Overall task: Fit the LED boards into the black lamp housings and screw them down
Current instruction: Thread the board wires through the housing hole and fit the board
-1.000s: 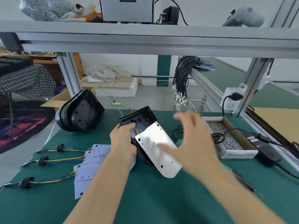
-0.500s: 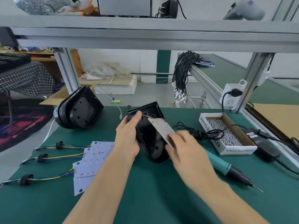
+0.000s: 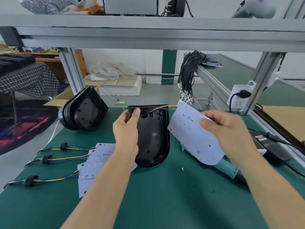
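spare led boards (image 3: pixel 99 162) with wire tails lie flat left of the open housing (image 3: pixel 152 138), and stacked housings (image 3: pixel 82 111) stand to its far left. the left hand (image 3: pixel 126 129) grips the open housing at its upper left rim, thumb curled over the edge. the open housing lies cavity up, long axis running away from the person, rounded end nearest.

the led board (image 3: pixel 189 133) is held clear to the right of the open housing, led face up and tilted, tethered by coloured wires (image 3: pixel 162 107) that enter the hole at the open housing's far end. the right hand (image 3: pixel 226 129) pinches the board's right edge between thumb and fingers. the electric screwdriver (image 3: pixel 227 169) lies below the board.

judgement: the board must travel left and down, its axis aligned with the cavity; the right hand does the carrying.

half a second earlier the board stood edge-on over the cavity; it is now swung out rightward, led face exposed.
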{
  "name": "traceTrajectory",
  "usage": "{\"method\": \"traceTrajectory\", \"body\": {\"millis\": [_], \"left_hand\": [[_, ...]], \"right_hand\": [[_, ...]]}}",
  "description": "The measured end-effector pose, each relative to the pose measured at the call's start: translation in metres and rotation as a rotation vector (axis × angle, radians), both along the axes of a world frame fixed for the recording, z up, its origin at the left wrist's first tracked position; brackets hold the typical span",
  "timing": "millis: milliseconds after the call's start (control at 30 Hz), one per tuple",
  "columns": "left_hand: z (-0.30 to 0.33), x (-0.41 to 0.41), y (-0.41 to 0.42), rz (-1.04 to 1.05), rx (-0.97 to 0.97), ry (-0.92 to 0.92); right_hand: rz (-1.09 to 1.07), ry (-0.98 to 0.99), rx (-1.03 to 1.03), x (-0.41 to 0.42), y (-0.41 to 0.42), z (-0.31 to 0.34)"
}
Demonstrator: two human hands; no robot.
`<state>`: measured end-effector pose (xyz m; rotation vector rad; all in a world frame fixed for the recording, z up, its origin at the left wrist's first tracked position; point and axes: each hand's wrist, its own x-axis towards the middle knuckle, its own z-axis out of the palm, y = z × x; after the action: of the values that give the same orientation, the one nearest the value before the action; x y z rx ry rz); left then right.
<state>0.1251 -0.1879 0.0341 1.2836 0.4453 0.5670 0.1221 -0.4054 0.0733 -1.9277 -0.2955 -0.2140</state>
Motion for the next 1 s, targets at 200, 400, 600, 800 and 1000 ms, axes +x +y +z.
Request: {"method": "traceTrajectory", "body": {"millis": [200, 400, 600, 800, 1000], "left_hand": [[-0.003, 0.005, -0.003, 0.107, 0.104, -0.007], [0.002, 0.005, -0.015, -0.322, -0.395, 0.061], [-0.011, -0.005, -0.03, -0.401, -0.296, 0.051], [-0.015, -0.006, -0.028, -0.378, -0.228, 0.035], [-0.014, -0.006, -0.024, -0.437, -0.116, -0.039]], "right_hand": [[0.145, 0.217, 0.21, 0.009, -0.01, 0.02], [0.006, 0.169, 0.299, 0.009, 0.023, -0.03], [-0.032, -0.027, 0.252, 0.004, 0.038, -0.053], [0.031, 0.0, -0.091, 0.002, 0.034, -0.052], [-0.235, -0.145, -0.592, -0.006, 0.037, -0.041]]}}
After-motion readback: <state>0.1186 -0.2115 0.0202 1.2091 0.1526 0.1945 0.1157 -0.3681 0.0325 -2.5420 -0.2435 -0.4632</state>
